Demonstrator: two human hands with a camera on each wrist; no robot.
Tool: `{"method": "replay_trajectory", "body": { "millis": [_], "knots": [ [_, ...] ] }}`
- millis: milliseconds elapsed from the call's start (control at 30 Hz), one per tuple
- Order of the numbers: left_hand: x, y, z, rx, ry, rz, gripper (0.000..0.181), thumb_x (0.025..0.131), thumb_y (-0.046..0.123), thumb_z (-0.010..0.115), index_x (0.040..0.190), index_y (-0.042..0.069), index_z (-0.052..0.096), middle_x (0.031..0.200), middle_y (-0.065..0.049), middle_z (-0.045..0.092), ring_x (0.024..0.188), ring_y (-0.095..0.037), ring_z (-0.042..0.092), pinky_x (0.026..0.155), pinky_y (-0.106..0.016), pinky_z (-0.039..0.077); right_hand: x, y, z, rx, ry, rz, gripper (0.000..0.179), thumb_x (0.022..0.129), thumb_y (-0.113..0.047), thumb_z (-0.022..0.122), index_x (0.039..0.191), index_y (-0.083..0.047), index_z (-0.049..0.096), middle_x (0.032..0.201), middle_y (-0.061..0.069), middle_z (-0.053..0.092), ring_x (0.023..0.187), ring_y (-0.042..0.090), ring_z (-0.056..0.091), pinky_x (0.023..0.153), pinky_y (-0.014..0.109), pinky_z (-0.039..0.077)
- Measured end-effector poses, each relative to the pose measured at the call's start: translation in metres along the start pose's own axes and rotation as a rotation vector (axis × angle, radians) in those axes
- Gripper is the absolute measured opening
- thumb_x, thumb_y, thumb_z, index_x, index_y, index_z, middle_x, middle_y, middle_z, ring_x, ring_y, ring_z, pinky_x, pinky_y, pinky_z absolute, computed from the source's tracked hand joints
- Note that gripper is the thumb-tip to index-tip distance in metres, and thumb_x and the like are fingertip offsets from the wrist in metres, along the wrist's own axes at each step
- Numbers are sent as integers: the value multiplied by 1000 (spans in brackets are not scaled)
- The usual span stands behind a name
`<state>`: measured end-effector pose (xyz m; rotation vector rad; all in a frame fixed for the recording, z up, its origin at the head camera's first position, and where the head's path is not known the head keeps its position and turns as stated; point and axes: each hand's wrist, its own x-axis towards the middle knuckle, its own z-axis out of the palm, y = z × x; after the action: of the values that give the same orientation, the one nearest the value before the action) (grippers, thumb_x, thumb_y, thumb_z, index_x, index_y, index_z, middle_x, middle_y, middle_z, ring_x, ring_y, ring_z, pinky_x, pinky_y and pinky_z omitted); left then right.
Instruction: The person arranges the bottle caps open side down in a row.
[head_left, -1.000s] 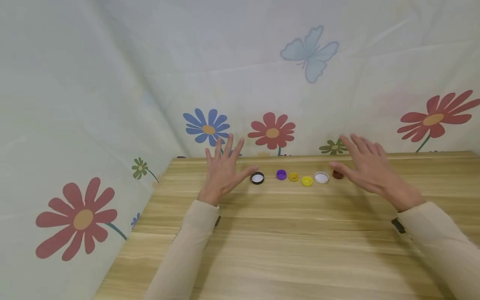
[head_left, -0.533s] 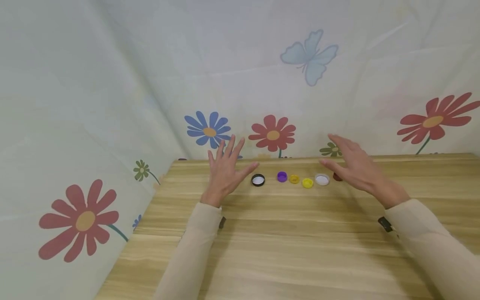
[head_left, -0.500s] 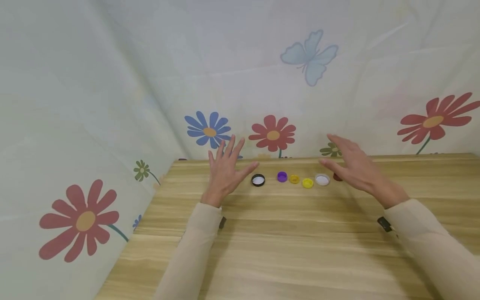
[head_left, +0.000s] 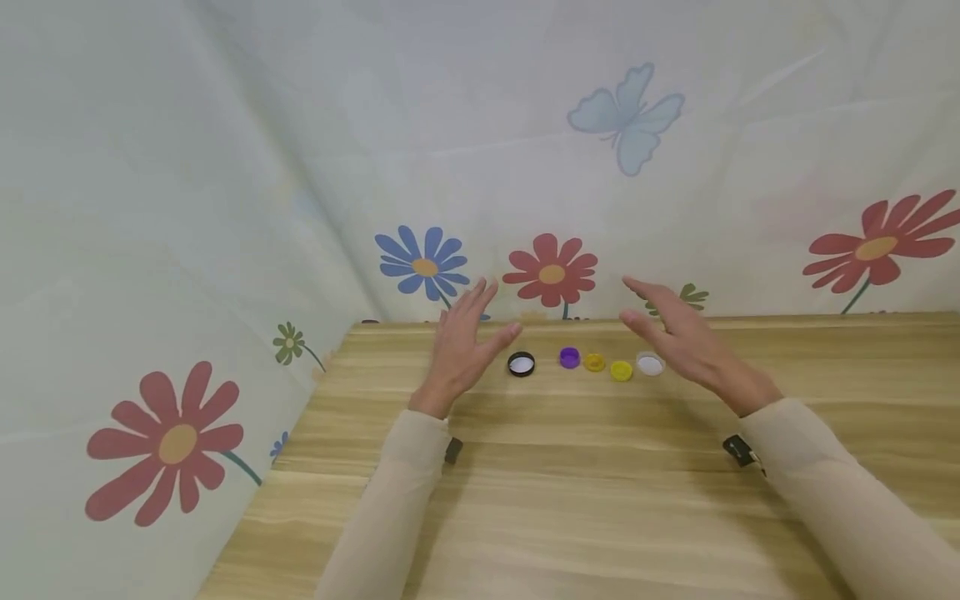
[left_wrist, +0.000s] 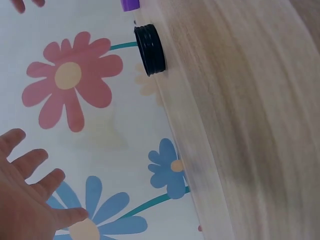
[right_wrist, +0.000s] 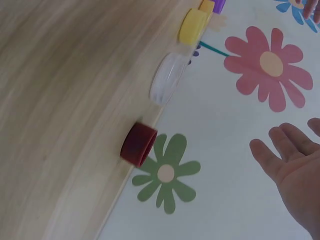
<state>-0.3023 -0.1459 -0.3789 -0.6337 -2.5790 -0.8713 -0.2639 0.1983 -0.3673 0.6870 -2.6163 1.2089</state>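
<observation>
Black cap (head_left: 521, 364) just beside open left hand (head_left: 463, 348), untouched.

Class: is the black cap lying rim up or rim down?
Rim up: the black cap shows its pale inside, lying on the table.

Open hands (head_left: 577, 342) – caps (head_left: 595, 362) between

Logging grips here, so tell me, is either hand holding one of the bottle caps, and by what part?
Nothing is held. The left hand and right hand hover open above the caps.
</observation>
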Motion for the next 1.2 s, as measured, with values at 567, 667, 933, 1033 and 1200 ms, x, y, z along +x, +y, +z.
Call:
{"method": "replay_trajectory", "body": {
  "millis": [567, 667, 933, 1033, 1200],
  "knots": [
    [-1, -7, 5, -89, 5, -18, 85, 99, 64, 56, 163, 9, 43, 169, -15, 37, 155, -38, 32, 122, -70, 12, 17, -8, 25, 60, -50, 56, 77, 108, -54, 56, 167, -11, 32, 168, 18, 36, 149, 47, 36, 116, 69, 32],
    [-2, -10, 6, -93, 7, -24, 82, 98, 57, 62, 162, 9, 44, 168, -14, 38, 154, -38, 33, 123, -69, 13, 19, -8, 31, 73, -56, 56, 79, 107, -55, 57, 166, -10, 32, 168, 18, 35, 150, 47, 35, 117, 68, 32],
    [-5, -17, 8, -119, -31, -65, 83, 95, 47, 74, 163, 11, 43, 170, -9, 36, 154, -36, 33, 124, -60, 23, 24, -9, 41, 71, -60, 54, 81, 105, -54, 62, 166, -9, 34, 167, 17, 37, 150, 43, 37, 117, 65, 34],
    [-5, -18, 9, -134, -50, -71, 84, 94, 43, 78, 163, 10, 43, 170, -10, 36, 154, -36, 33, 123, -60, 25, 25, -11, 42, 63, -66, 57, 79, 105, -50, 65, 166, -10, 34, 167, 17, 38, 150, 42, 37, 117, 65, 34],
    [-5, -18, 10, -179, -65, -71, 83, 93, 34, 83, 161, 8, 44, 169, -12, 37, 154, -36, 33, 123, -58, 26, 30, -13, 45, 28, -80, 42, 74, 104, -38, 70, 164, -10, 38, 166, 16, 39, 150, 41, 37, 118, 64, 34]
  ]
}}
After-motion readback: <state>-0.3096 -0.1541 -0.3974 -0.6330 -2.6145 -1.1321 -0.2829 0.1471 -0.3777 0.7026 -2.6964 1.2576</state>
